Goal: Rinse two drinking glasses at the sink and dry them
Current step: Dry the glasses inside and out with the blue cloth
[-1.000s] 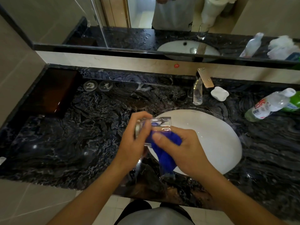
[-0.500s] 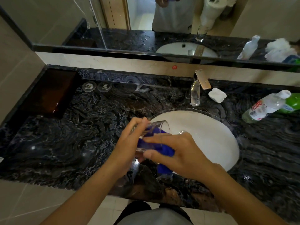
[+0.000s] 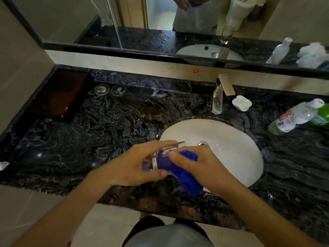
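Observation:
My left hand grips a clear drinking glass on its side over the front rim of the white sink, its mouth turned to the right. A blue cloth is stuffed into the glass, and its tail hangs down over the counter edge. My right hand is closed on the cloth at the glass's mouth. What looks like a second clear glass stands upright beside the gold-handled tap behind the basin.
The dark marble counter is wet. Two round clear discs lie at the back left, a white soap dish sits right of the tap, and two plastic bottles lie at the far right. A mirror runs behind.
The glass has tipped from nearly upright onto its side. Both hands have turned and shifted slightly toward me, and the cloth has been worked around inside the glass.

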